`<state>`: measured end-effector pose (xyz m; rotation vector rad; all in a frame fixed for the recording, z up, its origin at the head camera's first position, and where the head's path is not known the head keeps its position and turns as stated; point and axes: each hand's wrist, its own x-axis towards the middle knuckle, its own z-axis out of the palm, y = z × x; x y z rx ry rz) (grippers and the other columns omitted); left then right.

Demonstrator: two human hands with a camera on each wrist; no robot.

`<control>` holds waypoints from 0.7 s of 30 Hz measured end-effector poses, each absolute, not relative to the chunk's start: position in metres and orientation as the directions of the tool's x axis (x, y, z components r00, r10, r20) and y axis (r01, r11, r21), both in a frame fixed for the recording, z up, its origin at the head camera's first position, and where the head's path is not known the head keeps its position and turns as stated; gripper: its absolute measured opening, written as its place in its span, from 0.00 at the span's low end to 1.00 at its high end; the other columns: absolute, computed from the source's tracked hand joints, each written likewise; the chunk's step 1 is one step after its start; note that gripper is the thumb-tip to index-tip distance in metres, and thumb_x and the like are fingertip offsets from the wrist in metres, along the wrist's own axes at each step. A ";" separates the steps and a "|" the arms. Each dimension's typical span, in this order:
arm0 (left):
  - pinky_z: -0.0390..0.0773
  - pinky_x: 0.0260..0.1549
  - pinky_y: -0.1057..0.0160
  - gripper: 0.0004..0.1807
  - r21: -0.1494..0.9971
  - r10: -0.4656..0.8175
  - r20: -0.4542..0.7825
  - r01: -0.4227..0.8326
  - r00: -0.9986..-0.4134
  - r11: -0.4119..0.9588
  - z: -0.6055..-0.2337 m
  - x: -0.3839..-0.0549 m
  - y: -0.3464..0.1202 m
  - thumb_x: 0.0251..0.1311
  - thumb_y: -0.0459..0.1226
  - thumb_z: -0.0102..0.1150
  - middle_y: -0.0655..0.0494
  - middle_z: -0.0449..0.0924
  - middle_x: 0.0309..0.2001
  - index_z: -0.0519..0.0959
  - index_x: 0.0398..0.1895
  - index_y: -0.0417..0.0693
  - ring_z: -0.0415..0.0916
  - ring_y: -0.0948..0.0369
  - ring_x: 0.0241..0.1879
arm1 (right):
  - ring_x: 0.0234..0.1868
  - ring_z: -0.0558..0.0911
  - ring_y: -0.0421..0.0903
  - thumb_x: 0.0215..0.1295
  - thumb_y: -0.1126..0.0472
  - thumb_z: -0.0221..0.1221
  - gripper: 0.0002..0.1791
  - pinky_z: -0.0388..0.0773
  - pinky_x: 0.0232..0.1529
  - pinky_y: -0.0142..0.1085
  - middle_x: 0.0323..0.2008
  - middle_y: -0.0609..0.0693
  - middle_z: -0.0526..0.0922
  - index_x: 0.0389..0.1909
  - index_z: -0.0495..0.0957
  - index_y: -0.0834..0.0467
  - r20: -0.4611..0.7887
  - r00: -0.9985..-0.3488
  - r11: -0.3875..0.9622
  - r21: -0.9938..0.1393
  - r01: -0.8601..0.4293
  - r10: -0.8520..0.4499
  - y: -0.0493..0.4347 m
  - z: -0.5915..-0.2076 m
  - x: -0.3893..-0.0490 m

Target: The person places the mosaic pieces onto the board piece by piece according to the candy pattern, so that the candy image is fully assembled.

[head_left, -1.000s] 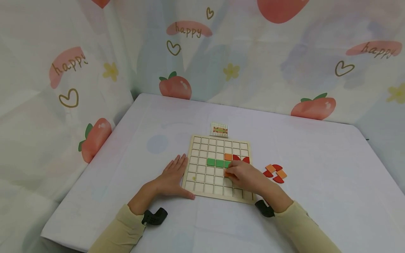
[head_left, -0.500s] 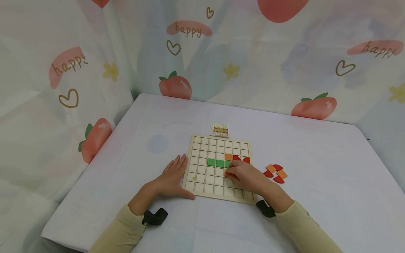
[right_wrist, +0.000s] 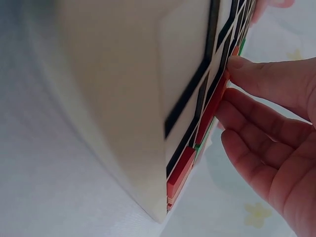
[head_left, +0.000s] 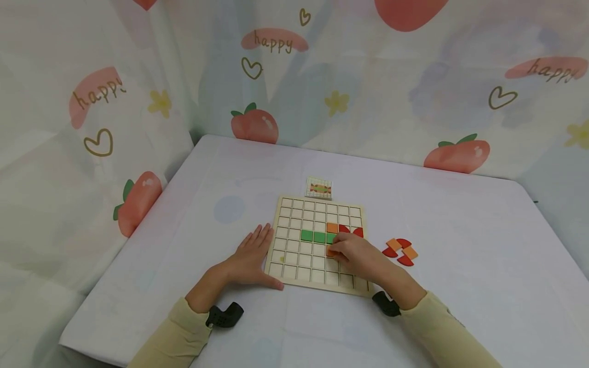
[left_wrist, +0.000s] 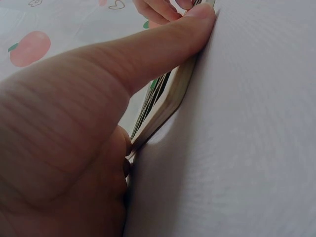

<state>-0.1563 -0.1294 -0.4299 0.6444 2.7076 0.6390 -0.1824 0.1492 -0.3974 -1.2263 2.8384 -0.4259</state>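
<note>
A wooden grid board (head_left: 304, 260) lies on the table. My left hand (head_left: 250, 260) rests flat at its left edge, fingers spread, thumb along the near corner. Over the board's right half, my right hand (head_left: 356, 255) is bent down. In the right wrist view, its thumb and fingertips pinch a red piece (right_wrist: 210, 111) low at the grid; the head view hides that piece. Green square tiles (head_left: 319, 237) form a row in the middle. An orange square (head_left: 332, 228) and two red quarter-round pieces (head_left: 358, 233) sit behind it. Another orange square (head_left: 330, 251) shows beside the right fingertips.
Right of the board lies a small cluster of loose orange squares (head_left: 409, 253) and red quarter-round pieces (head_left: 405, 261). A small pattern card (head_left: 319, 188) stands against the board's far edge. The white cloth-covered table (head_left: 230, 168) meets printed curtains behind and at left.
</note>
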 end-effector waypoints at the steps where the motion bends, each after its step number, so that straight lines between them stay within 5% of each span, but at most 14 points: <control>1: 0.33 0.64 0.53 0.70 0.479 0.482 -0.168 0.356 -0.860 0.802 -0.430 -0.156 -0.129 0.36 0.68 0.62 0.45 0.29 0.72 0.35 0.71 0.38 0.23 0.53 0.69 | 0.34 0.77 0.45 0.52 0.67 0.66 0.08 0.77 0.35 0.32 0.32 0.50 0.78 0.35 0.83 0.64 0.092 -0.690 0.652 -0.256 -0.713 -0.718 0.149 -0.397 -0.183; 21: 0.33 0.64 0.53 0.71 0.472 0.482 -0.177 0.356 -0.858 0.806 -0.432 -0.157 -0.129 0.36 0.69 0.61 0.46 0.27 0.71 0.33 0.71 0.39 0.22 0.54 0.69 | 0.37 0.76 0.47 0.51 0.72 0.65 0.09 0.77 0.39 0.39 0.34 0.51 0.78 0.36 0.82 0.64 0.104 -0.750 0.698 -0.301 -0.650 -0.654 0.182 -0.386 -0.179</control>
